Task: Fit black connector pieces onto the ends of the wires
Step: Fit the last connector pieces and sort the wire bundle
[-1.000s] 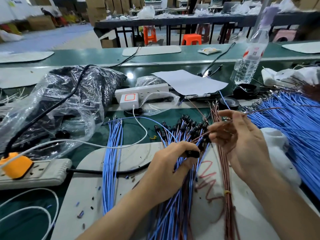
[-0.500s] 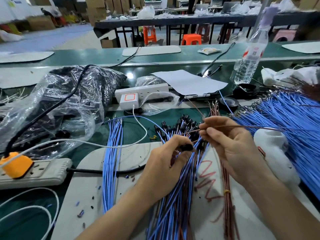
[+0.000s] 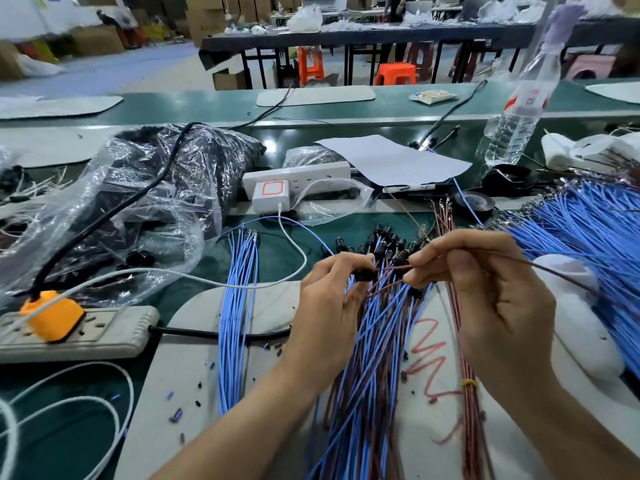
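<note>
We are pinching a black connector (image 3: 364,274) between the thumb and fingertips of the left grip (image 3: 329,306), just above the fitted bundle (image 3: 367,375) lying on the surface (image 3: 194,393). The right grip (image 3: 491,299) is curling round a brown wire (image 3: 554,268), with thumb and forefinger nipping it close to its tip. That tip is pointing at the connector, very near it, while the tail is trailing off to the right.

The short free end is looking thin and floppy. If we are pushing it in off-line, it is likely to be buckling or sliding past the hole instead of seating. A second brown strand seems to be running just below from the same fingers, so we are risking feeding the wrong one. The tail is crossing the blue pile (image 3: 588,230), where it could be snagging and tugging the tip back out. The connector is small, and a loose pinch could be letting it drop among the fitted ones.

The left fingers are covering most of the connector, so we are not seeing its opening, and we cannot tell whether the tip is already inside. Any metal end on the wire is too small to make out. The wire's far end is running out of view at the right edge.
</note>
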`<move>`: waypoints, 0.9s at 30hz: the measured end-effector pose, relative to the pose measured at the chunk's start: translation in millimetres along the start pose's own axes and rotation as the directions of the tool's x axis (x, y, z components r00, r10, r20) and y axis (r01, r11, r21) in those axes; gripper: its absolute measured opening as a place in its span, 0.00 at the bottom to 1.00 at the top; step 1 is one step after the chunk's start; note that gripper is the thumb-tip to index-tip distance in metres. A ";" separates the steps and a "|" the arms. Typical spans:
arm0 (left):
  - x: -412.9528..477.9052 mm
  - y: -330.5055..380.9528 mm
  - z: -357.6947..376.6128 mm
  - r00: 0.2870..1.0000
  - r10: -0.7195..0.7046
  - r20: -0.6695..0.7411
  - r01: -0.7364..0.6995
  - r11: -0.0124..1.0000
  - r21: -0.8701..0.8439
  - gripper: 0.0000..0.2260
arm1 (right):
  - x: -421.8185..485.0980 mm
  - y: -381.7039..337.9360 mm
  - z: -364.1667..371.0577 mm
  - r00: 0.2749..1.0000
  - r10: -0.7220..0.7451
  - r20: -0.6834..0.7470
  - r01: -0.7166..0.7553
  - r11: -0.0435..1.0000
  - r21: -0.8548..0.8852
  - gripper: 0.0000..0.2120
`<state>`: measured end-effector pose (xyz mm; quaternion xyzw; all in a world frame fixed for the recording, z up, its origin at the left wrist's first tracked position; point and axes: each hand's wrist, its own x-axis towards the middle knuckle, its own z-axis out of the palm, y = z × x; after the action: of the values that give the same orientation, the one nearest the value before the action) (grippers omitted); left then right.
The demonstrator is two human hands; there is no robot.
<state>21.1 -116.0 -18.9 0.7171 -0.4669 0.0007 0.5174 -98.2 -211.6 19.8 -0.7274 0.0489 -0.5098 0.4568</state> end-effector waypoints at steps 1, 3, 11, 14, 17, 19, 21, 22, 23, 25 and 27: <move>0.1 -0.7 0.5 1.000 -0.009 0.007 0.009 1.000 -0.016 0.10 | -0.6 -0.1 -0.1 1.000 -0.020 0.003 0.020 1.000 -0.010 0.07; 0.6 -1.0 1.1 1.000 -0.024 0.017 0.024 0.999 -0.031 0.10 | -1.0 0.0 0.0 0.998 -0.055 0.012 0.055 0.998 -0.031 0.08; 0.9 2.5 -0.8 0.999 -0.001 0.040 0.000 1.000 0.009 0.09 | -2.4 8.7 2.0 0.992 -0.072 0.104 0.082 0.992 -0.094 0.07; 0.6 5.0 -1.1 0.998 0.054 0.014 -0.055 0.996 0.064 0.08 | -2.4 12.1 2.2 0.988 -0.070 0.138 0.087 0.989 -0.122 0.08; 0.2 6.6 -2.1 0.987 0.163 0.014 -0.163 0.981 0.102 0.09 | -3.2 15.6 3.2 0.983 0.007 0.185 0.021 0.989 -0.148 0.07; 0.1 5.4 -1.8 0.986 0.164 0.032 -0.165 0.985 0.054 0.10 | -3.0 17.3 4.6 0.978 0.103 0.183 -0.078 0.988 -0.135 0.08; 0.7 3.5 -1.5 0.991 0.126 0.046 -0.125 0.992 -0.028 0.10 | -1.8 18.3 5.4 0.960 0.221 0.173 -0.208 0.974 -0.093 0.09; 1.5 3.1 -1.7 0.993 0.108 0.051 -0.104 0.992 -0.067 0.11 | -1.0 18.8 5.2 0.943 0.283 0.173 -0.277 0.959 -0.060 0.09; 2.7 2.8 -1.9 0.994 0.089 0.059 -0.082 0.990 -0.118 0.11 | 0.0 20.0 4.9 0.921 0.347 0.179 -0.349 0.937 -0.021 0.10; 4.5 2.5 -1.6 0.996 0.058 0.069 -0.037 0.962 -0.270 0.10 | 0.4 22.3 3.7 0.862 0.456 0.221 -0.483 0.872 0.084 0.09; 5.1 3.0 -1.8 0.998 0.020 0.058 0.005 0.919 -0.395 0.10 | -0.6 24.0 3.5 0.827 0.491 0.273 -0.533 0.839 0.106 0.13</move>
<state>22.9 -118.1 -13.4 0.5960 -0.4759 -0.1134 0.6367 -86.2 -223.0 1.9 -0.6984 0.1429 -0.2808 0.6426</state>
